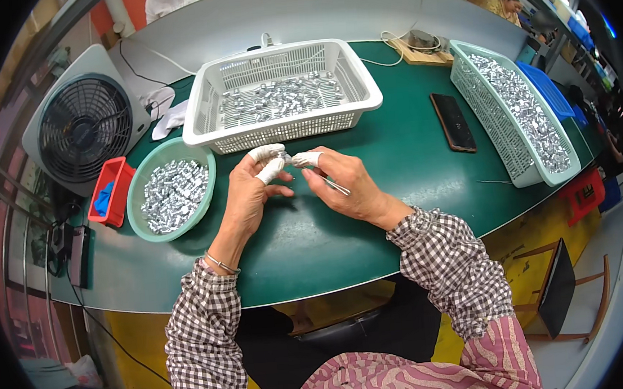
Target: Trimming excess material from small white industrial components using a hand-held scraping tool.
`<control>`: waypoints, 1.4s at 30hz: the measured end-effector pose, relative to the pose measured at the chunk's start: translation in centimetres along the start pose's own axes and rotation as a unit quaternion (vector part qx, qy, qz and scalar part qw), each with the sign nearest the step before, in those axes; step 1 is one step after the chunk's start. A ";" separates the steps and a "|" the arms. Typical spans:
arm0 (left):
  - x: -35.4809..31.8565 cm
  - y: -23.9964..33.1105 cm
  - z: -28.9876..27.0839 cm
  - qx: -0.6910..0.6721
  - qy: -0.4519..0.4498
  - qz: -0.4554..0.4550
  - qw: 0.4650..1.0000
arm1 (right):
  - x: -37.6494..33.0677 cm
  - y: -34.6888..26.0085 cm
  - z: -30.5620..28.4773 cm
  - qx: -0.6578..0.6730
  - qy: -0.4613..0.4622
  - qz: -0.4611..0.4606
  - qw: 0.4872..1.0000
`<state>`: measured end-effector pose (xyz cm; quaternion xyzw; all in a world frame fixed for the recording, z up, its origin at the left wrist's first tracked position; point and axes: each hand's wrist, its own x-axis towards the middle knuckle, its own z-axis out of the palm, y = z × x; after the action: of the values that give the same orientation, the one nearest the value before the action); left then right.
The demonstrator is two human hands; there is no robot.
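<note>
Above the green table (315,245), my left hand (245,193) pinches a small silvery metal part (286,158) between thumb and forefinger, both wrapped in white finger covers. My right hand (350,184) meets it from the other side, also with a white-covered finger. A thin metal tool (336,186), like a slim rod or tweezers, lies in the right hand's grip; its exact kind is not clear. Just beyond both hands stands a white plastic basket (281,128) with many such metal parts scattered over its bottom. A pale green bowl (212,194) heaped with similar parts sits left of my left hand.
At the right stands a long pale green basket (491,135) full of metal parts, with a dark phone (453,122) left of it. A grey fan (82,124) and a red bin (113,192) holding blue material are at the left. A wooden chair (560,289) stands right of the table.
</note>
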<state>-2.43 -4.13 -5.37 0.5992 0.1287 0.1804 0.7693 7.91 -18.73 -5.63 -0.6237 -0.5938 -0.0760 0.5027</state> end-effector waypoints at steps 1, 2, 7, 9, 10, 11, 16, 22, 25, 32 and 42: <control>-0.1 0.1 0.1 0.000 -0.003 0.000 1.000 | 0.0 0.0 0.1 0.005 0.001 0.006 1.000; -0.1 0.2 0.2 -0.020 -0.004 -0.002 1.000 | 0.0 0.0 0.1 0.003 0.003 0.007 1.000; -0.1 -0.1 0.1 -0.059 -0.001 -0.009 0.998 | 0.1 -0.5 0.0 -0.040 -0.027 -0.001 0.999; -0.1 -0.2 -0.1 -0.057 0.001 -0.010 0.998 | 0.1 -0.8 0.0 -0.032 -0.052 -0.009 0.998; -0.2 -0.2 -0.2 -0.087 -0.022 -0.027 0.996 | 0.1 -0.8 0.0 -0.034 -0.051 -0.008 0.998; -0.2 -0.2 -0.4 -0.116 -0.044 -0.043 0.991 | 0.1 -0.8 0.1 -0.017 -0.044 -0.009 0.999; -0.6 0.0 0.0 -0.187 -0.113 -0.111 0.969 | 0.1 -0.8 0.5 0.044 -0.026 0.009 0.999; -0.6 -0.6 0.2 -0.176 -0.051 -0.097 0.978 | 0.1 -1.3 1.0 -0.019 -0.035 -0.023 0.999; -0.5 -0.9 0.0 -0.146 -0.021 -0.064 0.987 | -0.2 -1.6 1.9 -0.276 -0.095 -0.065 0.954; -0.8 -0.7 0.3 -0.149 -0.010 -0.088 0.985 | 0.6 -1.0 2.3 -0.156 -0.063 -0.058 0.984; -1.0 -0.8 0.3 -0.190 -0.045 -0.057 0.979 | 2.4 -1.2 3.2 0.334 -0.078 0.301 0.890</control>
<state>-3.17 -4.97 -6.08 0.4415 0.0914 0.1309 0.8829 5.97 -15.11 -4.89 -0.5715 -0.4052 0.3303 0.6326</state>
